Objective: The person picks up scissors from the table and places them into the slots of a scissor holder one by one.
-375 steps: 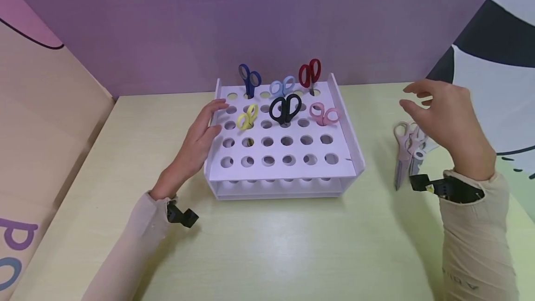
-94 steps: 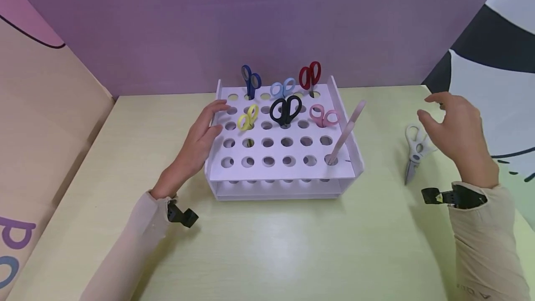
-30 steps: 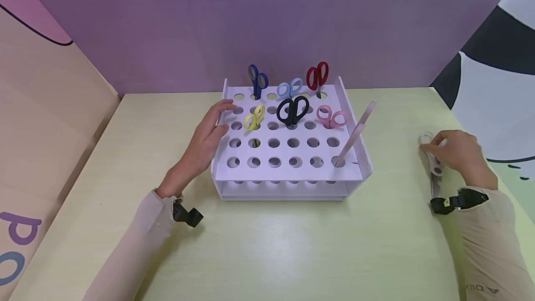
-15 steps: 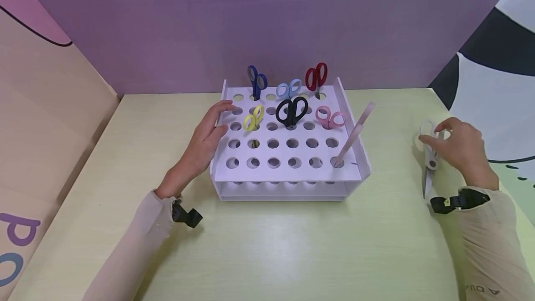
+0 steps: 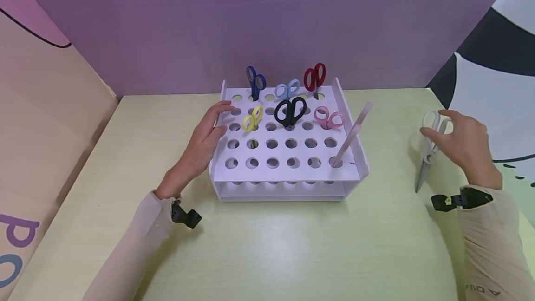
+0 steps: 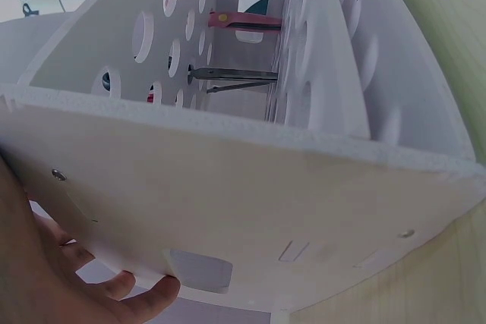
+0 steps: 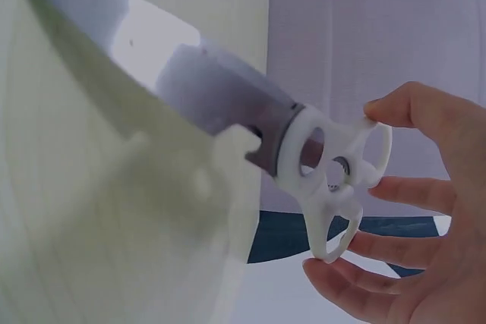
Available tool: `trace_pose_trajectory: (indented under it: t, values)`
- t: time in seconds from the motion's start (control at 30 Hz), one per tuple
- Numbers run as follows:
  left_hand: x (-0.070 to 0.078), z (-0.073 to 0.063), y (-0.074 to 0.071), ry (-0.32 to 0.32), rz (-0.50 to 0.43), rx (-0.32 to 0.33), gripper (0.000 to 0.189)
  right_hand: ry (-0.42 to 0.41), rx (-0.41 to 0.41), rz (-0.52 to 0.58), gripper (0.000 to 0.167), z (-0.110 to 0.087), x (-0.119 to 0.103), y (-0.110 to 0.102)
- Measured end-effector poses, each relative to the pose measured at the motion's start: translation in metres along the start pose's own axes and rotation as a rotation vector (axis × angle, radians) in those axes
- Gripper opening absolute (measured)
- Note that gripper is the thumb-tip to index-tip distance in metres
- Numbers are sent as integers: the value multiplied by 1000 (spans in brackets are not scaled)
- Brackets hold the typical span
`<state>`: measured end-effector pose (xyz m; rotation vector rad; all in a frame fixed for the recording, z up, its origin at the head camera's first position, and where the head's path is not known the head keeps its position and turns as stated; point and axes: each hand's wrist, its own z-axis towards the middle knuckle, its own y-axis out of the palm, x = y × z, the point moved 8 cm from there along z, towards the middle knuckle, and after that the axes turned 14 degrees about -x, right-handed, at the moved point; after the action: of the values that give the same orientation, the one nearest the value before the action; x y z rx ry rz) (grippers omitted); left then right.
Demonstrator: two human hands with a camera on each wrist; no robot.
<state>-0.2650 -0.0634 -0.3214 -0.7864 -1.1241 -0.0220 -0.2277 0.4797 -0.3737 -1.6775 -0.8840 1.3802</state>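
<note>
My right hand pinches a pair of white-handled kitchen scissors by the handle loops, right of the rack. In the right wrist view the broad metal blades point down-left, close over the table, and thumb and fingers meet the white loops. A white rack with rows of round holes stands mid-table. My left hand holds its left wall, thumb and forefinger at the top edge. The left wrist view shows the other fingertips on the outer panel, one beside a cut-out.
Standing in the rack are dark blue, light blue, red, yellow, black and pink scissors. A pale pink handle leans from the front right hole. A purple wall rises behind.
The pink scissors from the right of the table now stand in the front right hole. My right hand has taken the white scissors and raised them. My left hand has stayed at the rack.
</note>
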Motion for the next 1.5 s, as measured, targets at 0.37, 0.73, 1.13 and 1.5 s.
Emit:
trace_pose_trajectory:
  t: [0.37,0.73,1.13,1.5]
  values:
    - [-1,0,0,4,3,-1,43,-27,79,13,73,-6,-12,-13]
    - [-1,0,-1,10,7,4,42,-39,131,27,70,-14,-29,-22]
    - [-1,0,0,0,22,-2,42,-88,213,42,67,-24,-46,-34]
    - [0,-1,0,-3,23,-3,42,-206,378,101,59,-45,-77,-54]
